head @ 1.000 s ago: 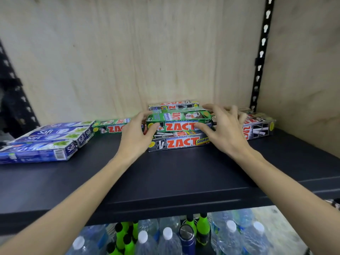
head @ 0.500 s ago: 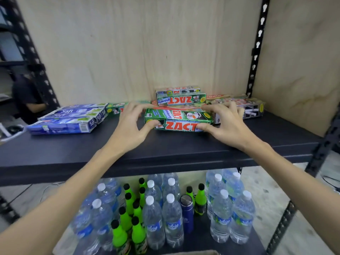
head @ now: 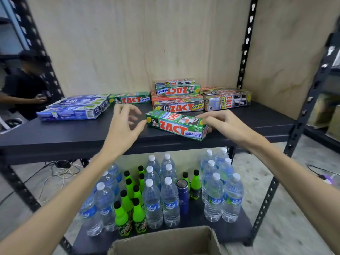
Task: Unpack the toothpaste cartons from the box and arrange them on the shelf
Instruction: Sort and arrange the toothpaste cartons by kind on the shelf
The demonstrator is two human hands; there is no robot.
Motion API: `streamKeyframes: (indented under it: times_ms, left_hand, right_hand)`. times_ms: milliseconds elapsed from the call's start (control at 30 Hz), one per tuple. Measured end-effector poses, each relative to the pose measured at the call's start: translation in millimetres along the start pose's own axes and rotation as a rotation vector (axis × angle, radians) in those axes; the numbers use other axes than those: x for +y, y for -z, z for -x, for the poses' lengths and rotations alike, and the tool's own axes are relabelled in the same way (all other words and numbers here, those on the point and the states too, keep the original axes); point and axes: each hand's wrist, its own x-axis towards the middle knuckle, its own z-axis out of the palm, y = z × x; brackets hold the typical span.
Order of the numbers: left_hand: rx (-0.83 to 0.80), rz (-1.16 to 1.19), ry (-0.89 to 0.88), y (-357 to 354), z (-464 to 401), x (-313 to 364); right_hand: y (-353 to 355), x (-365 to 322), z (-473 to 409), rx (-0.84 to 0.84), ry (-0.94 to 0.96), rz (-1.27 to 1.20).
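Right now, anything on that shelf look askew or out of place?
Yes. One green ZACT Whitening carton lies at an angle near the shelf front edge, apart from the cartons at the back. Right hand grips its end; left hand is open beside it.

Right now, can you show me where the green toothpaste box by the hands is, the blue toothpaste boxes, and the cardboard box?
green Whitening carton (head: 175, 128), head view, on its front face with the red letters.
blue Safi cartons (head: 73, 113), head view, on the nearest carton's front side.
cardboard box (head: 165, 240), head view, on its back wall.
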Motion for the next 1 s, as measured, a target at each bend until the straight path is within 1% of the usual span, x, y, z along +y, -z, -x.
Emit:
streamKeyframes:
  times_ms: [67, 200, 267, 333, 467, 567, 667, 733, 833, 933, 1000]
  left_hand:
    - [0.007, 0.054, -0.007, 2, 15, 8]
    - [-0.169, 0.188, 0.045, 9, 34, 28]
    - [-0.269, 0.195, 0.030, 9, 37, 32]
    - [-0.321, 0.171, 0.027, 8, 38, 31]
    - [-0.289, 0.054, 0.107, 15, 33, 27]
    - [-0.265, -0.047, 0.097, 28, 26, 18]
    - [-0.297, -0.085, 0.081, 50, 13, 2]
    - [-0.321, -0.079, 0.084, 64, 6, -12]
    - [-0.342, -0.087, 0.062, 82, -4, -32]
    - [-0.364, -0.211, 0.008, 95, -16, -49]
    - [-0.383, -0.289, -0.022, 101, -24, -60]
  right_hand:
    - [-8, -6, 5, 0.001, 0.001, -0.007]
    - [-33, -18, 4, 0.026, -0.017, 0.007]
    - [-50, -27, 2, 0.033, 0.003, 0.032]
    - [-68, -34, 0, 0.045, 0.032, 0.068]
    - [-90, -44, -5, 0.039, 0.031, 0.077]
    - [-93, -42, -10, 0.048, 0.084, 0.142]
    - [-87, -30, -23, 0.162, 0.155, 0.245]
    - [-81, -23, -34, 0.215, 0.159, 0.324]
    - [-78, -17, -51, 0.162, 0.142, 0.446]
    - [-87, -14, -67, 0.098, 0.176, 0.500]
    - [-94, -13, -77, 0.115, 0.231, 0.578]
